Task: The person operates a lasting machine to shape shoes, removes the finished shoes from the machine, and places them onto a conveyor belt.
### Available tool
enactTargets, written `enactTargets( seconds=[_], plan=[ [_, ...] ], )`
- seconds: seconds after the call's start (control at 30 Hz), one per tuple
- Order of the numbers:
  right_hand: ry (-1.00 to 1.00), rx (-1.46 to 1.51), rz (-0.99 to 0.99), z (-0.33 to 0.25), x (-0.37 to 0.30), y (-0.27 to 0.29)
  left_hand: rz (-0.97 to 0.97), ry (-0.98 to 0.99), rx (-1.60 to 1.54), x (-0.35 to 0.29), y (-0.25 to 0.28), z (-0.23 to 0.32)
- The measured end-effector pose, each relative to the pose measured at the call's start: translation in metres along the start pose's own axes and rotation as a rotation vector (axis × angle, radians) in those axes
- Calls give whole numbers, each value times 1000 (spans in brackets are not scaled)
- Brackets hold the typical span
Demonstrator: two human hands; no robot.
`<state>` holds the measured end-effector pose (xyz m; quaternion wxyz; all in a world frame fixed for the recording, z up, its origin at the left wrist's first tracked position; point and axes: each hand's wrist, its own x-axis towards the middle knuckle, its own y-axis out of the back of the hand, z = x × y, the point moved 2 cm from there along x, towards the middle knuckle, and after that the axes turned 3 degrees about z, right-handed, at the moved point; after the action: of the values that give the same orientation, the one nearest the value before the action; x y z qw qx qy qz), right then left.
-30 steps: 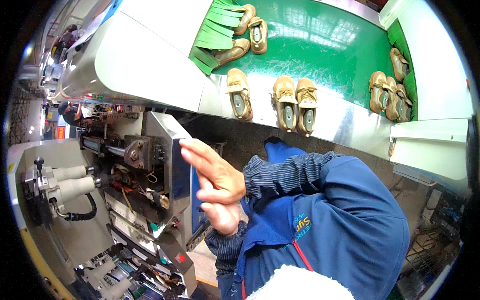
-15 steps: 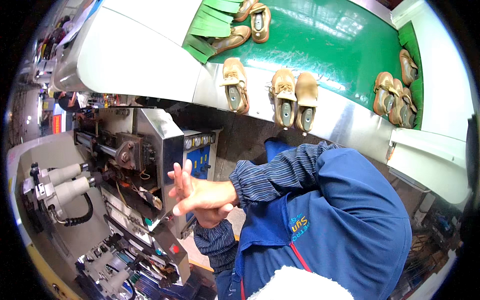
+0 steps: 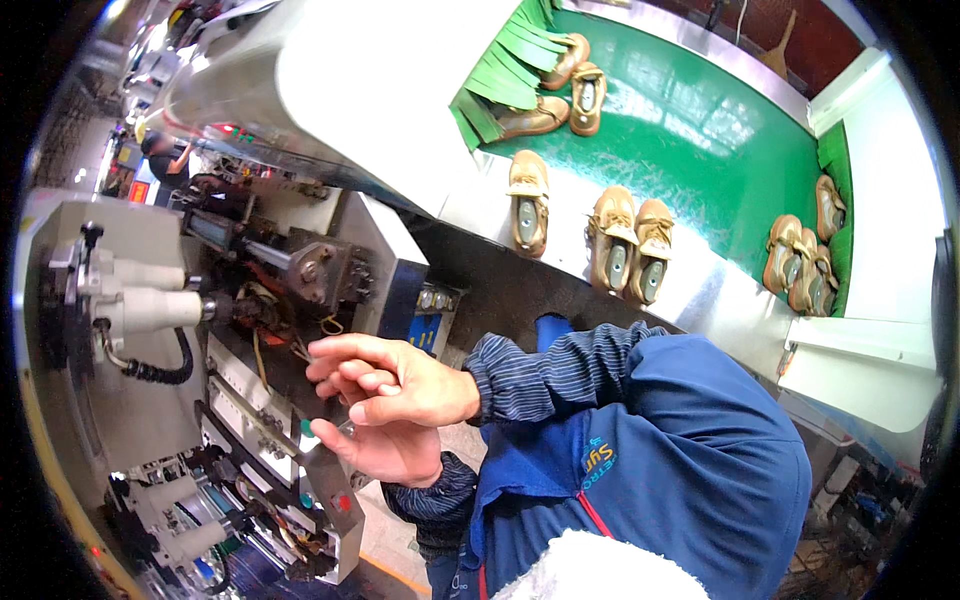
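My right hand (image 3: 430, 385) crosses over my left, its fingers stretched out to the left. Beneath it my left hand (image 3: 395, 455) is turned palm up with the thumb apart, and its fingers reach up against the right hand's thumb and fingers. The two hands touch each other, and no object shows in either. Nearest to them is a metal machine (image 3: 320, 275) with a cylinder and gauges. Beyond my right forearm, a single tan shoe (image 3: 528, 203) and a pair of tan shoes (image 3: 612, 237) stand on a metal ledge (image 3: 572, 240), grey lasts inside.
A green conveyor belt (image 3: 690, 130) runs behind the ledge, with more tan shoes (image 3: 785, 252) by green strip curtains (image 3: 515, 60) at its ends. White housings (image 3: 370, 90) flank it. Machine arms (image 3: 150, 300) stand at left; a person (image 3: 165, 160) is in the background.
My hands have shifted against each other: the left palm has opened out below, its thumb now spread. The view has turned, so shoes and belt sit farther right and lower.
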<state>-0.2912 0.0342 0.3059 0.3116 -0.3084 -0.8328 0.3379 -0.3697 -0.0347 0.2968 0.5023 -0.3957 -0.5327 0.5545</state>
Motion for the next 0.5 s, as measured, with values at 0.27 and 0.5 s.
enactTargets(
  seconds=[0.27,0.5],
  plan=[
    [-231,-558,-20,51,26,-31,84,-271,1184,-48,13,80],
    [217,-1586,-7,80,67,-35,515,-529,1759,-142,51,228]
  ],
)
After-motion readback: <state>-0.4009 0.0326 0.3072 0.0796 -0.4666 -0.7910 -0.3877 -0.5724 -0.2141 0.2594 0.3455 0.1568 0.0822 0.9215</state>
